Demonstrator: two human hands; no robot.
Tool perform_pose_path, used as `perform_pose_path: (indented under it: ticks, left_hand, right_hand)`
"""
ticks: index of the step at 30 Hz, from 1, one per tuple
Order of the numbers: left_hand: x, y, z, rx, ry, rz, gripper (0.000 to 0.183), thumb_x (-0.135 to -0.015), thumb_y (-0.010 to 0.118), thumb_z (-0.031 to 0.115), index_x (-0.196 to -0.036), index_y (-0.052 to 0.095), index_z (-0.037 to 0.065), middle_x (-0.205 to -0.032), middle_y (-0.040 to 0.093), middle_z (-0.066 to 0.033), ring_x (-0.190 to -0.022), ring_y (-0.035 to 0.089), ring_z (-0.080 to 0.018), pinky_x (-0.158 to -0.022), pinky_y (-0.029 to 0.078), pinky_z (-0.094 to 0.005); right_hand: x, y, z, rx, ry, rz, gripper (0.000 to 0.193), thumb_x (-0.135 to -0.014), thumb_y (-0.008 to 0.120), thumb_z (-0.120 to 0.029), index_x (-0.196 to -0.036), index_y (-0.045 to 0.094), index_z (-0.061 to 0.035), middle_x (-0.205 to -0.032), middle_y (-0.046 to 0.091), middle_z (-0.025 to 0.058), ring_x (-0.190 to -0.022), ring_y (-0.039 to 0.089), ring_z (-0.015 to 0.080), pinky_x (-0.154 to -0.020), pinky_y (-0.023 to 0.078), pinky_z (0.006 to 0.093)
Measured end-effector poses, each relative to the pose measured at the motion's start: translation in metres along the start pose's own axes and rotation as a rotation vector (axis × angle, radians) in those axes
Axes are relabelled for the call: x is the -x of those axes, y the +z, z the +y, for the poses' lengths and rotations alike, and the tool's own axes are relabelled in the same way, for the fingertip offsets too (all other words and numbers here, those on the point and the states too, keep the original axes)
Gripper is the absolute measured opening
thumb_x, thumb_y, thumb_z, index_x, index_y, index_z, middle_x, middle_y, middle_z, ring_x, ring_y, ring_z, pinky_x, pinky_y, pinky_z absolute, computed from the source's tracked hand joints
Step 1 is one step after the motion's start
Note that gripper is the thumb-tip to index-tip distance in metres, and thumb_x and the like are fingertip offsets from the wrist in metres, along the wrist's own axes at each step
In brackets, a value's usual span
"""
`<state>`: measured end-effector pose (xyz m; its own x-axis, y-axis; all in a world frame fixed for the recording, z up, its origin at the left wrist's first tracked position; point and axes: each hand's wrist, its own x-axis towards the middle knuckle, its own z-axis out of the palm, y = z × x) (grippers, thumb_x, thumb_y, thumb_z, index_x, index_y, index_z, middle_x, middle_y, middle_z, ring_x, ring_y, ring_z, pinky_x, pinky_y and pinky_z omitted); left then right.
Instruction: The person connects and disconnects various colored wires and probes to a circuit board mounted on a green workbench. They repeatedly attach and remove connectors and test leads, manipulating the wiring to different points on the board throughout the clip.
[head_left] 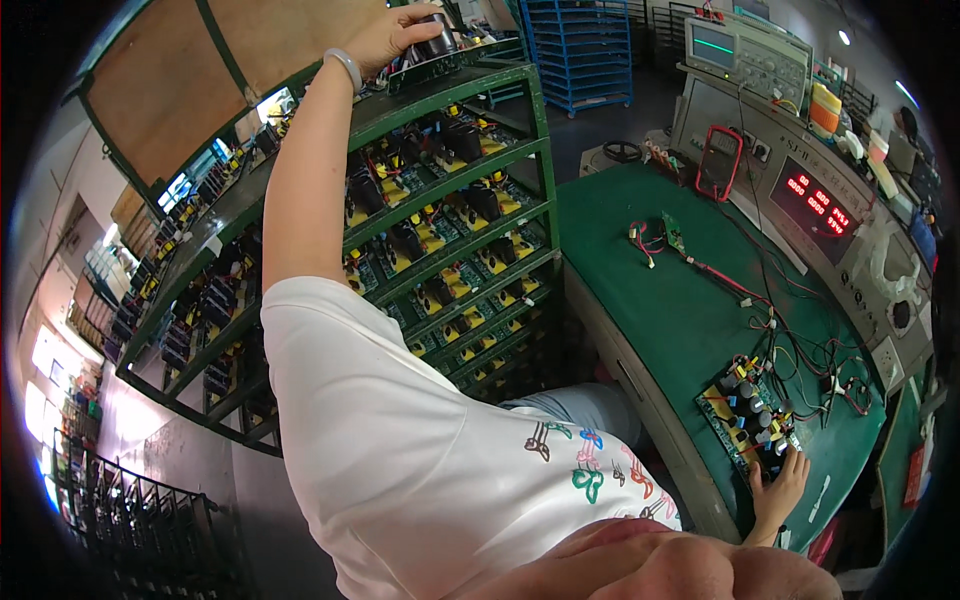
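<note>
Left hand (pixel 388 38) up at the rack (pixel 450 95) top, fingers clasping a dark part (pixel 436 44); right hand (pixel 779 492) down, fingertips resting unclenched on the board (pixel 748 412).

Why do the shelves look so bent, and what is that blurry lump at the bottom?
Head view: the fisheye lens bows the green rack and bench edges toward a black rim; the lump at the lower edge is too close to be sharp, and I cannot tell what it is; windows at far left glare white; the left hand and right hand are evenly lit and fairly sharp.
</note>
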<state>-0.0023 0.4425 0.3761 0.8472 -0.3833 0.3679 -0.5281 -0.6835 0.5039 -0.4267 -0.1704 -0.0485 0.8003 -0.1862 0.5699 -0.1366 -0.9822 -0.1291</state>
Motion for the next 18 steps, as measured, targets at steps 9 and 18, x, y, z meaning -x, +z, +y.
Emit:
perform_pose_path:
  ticks: [9, 18]
  left_hand:
    - [0.031, 0.025, 0.031, -0.16, 0.285, -0.178, 0.025, -0.095, 0.065, 0.029, -0.11, 0.065, 0.009, -0.12, 0.063, -0.0012, -0.112, 0.057, -0.0159, -0.106, 0.042, -0.0344]
    - [0.048, 0.022, 0.078, -0.483, -0.018, -0.253, 0.044, -0.092, 0.067, 0.047, -0.122, 0.061, 0.016, -0.105, 0.06, -0.0022, -0.091, 0.054, -0.013, -0.073, 0.047, -0.0304]
  right_hand:
    - [0.002, 0.001, 0.001, -0.011, 0.019, -0.004, 0.061, -0.074, 0.075, -0.03, -0.119, 0.053, 0.0055, -0.108, 0.054, 0.0225, -0.099, 0.05, 0.0434, -0.085, 0.044, 0.049]
    - [0.002, 0.005, 0.004, -0.02, -0.02, -0.006, 0.064, -0.077, 0.073, -0.034, -0.123, 0.053, 0.0057, -0.106, 0.054, 0.0218, -0.1, 0.051, 0.0431, -0.087, 0.043, 0.0488]
